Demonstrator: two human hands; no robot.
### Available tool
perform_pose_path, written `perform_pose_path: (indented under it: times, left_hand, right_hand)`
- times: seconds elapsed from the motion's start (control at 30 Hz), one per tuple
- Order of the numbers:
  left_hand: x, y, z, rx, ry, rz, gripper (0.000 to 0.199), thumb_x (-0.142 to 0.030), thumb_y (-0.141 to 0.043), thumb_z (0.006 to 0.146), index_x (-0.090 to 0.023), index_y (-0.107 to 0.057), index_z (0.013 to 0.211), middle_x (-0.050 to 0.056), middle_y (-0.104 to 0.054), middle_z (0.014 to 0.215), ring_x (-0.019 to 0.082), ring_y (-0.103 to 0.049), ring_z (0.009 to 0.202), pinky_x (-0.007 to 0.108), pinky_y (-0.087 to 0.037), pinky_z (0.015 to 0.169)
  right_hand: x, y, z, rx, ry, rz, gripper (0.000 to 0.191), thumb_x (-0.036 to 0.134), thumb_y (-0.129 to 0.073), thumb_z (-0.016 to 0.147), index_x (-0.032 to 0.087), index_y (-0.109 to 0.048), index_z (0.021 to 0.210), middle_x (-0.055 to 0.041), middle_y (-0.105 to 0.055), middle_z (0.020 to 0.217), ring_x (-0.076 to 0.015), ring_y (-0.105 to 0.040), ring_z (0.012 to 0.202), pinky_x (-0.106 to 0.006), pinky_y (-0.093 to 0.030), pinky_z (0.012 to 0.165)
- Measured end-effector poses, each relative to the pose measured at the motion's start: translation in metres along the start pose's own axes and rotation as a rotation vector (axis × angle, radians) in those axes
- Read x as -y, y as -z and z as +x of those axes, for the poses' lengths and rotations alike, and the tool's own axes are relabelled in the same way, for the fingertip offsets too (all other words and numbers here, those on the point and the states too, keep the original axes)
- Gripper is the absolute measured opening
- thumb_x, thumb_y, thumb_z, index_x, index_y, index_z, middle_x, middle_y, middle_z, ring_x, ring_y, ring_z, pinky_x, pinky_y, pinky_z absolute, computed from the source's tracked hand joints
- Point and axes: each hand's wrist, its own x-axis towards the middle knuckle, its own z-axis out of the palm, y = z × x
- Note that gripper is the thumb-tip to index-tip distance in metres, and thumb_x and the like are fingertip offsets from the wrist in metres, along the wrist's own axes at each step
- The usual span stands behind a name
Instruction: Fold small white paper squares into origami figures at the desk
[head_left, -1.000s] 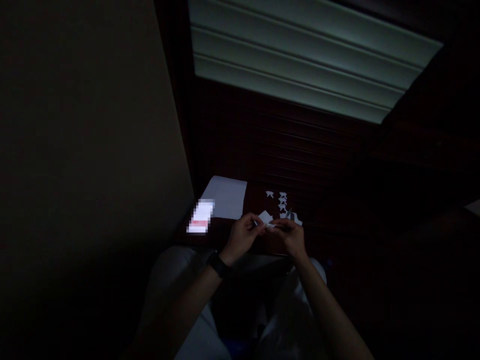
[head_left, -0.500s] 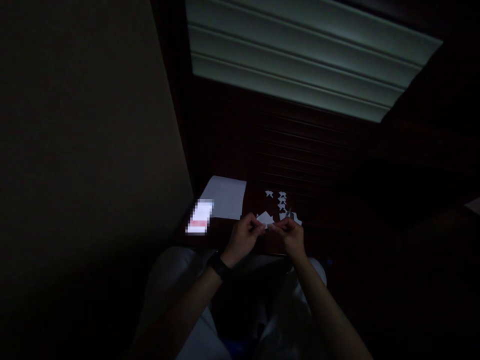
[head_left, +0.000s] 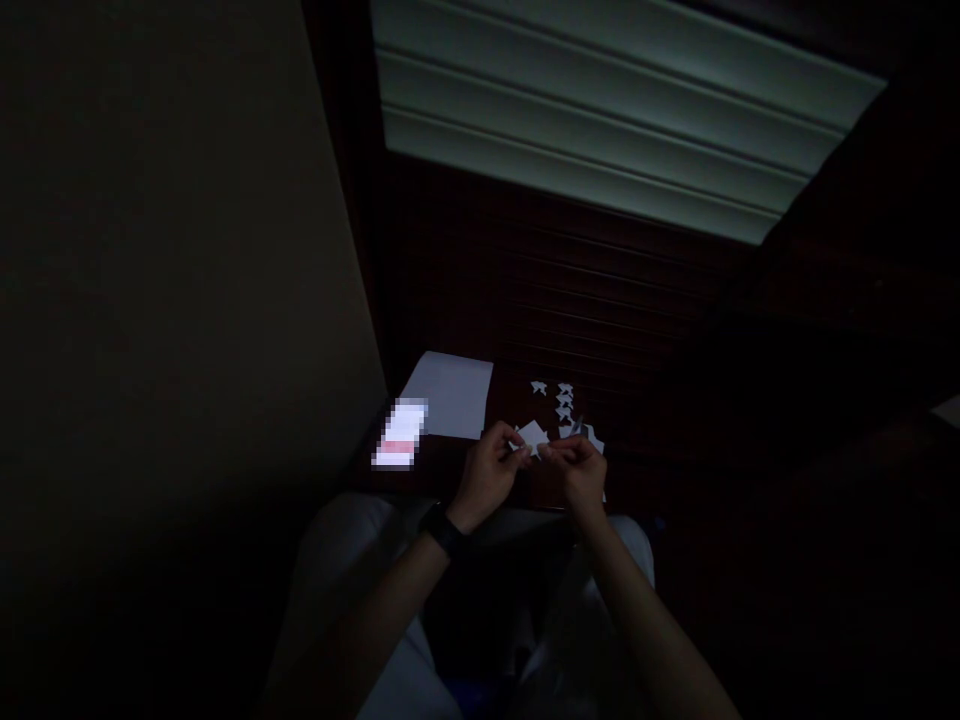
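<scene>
A small folded piece of white paper [head_left: 534, 434], pointed at its far end, is pinched between my two hands over the dark table. My left hand [head_left: 489, 472], with a black band on its wrist, grips its left side with closed fingers. On the near right edge, the fingertips of my right hand [head_left: 581, 470] press together. Just beyond that hand lie white paper pieces [head_left: 595, 440] with what looks like scissors [head_left: 577, 426] on them, partly hidden. Farther back, several small folded paper figures [head_left: 564, 400] stand in a column, and one more paper figure [head_left: 538, 387] sits left of them.
A white sheet of paper [head_left: 454, 395] lies at the back left of the table. Overlapping its near corner is a bright, pixelated rectangle [head_left: 401, 432], perhaps a phone. A wall [head_left: 187, 250] rises on the left, and a slatted panel [head_left: 570, 120] behind. The room is very dark.
My fingers have shifted slightly along the folded paper, and its near points show a little more between them. Everything else on the table looks unmoved.
</scene>
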Motion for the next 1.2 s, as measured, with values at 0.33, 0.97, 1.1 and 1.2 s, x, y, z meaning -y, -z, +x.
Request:
perform_pose_path:
  times: [0.33,0.97,1.1,1.2]
  left_hand:
    - [-0.002,0.003,0.003,0.063,0.072,-0.100,0.042,-0.021,-0.066,0.071,-0.020,-0.048,0.109,0.006,-0.062,0.098,0.016,-0.062,0.084,0.025,-0.049,0.069]
    - [0.005,0.004,0.003,0.024,0.077,-0.071,0.045,-0.024,-0.071,0.065,-0.017,-0.054,0.106,0.007,-0.063,0.095,0.017,-0.061,0.084,0.026,-0.048,0.070]
    - [0.008,0.006,0.004,0.021,0.086,-0.028,0.044,-0.025,-0.072,0.063,-0.016,-0.056,0.103,0.005,-0.064,0.089,0.016,-0.062,0.076,0.024,-0.048,0.063]
    - [0.008,0.007,0.005,0.009,0.095,-0.020,0.046,-0.027,-0.074,0.062,-0.016,-0.056,0.102,0.005,-0.065,0.087,0.016,-0.062,0.075,0.024,-0.048,0.063]
  right_hand:
    - [-0.004,0.005,0.000,0.016,-0.007,0.057,0.024,0.029,-0.074,0.061,0.018,-0.055,0.073,0.0052,-0.058,0.051,-0.0100,-0.051,0.045,-0.022,-0.040,0.047]
    - [0.003,0.005,-0.004,0.110,0.012,-0.033,0.035,0.030,-0.071,0.064,0.021,-0.056,0.094,0.0020,-0.067,0.063,-0.0164,-0.063,0.061,-0.028,-0.047,0.061]
    - [0.003,0.006,-0.005,0.119,0.007,-0.036,0.031,0.031,-0.070,0.065,0.021,-0.057,0.092,0.0025,-0.066,0.062,-0.0159,-0.062,0.059,-0.028,-0.047,0.060]
    - [0.002,0.006,-0.004,0.120,0.027,-0.051,0.031,0.032,-0.071,0.066,0.020,-0.058,0.091,0.0015,-0.066,0.064,-0.0162,-0.062,0.061,-0.029,-0.048,0.062]
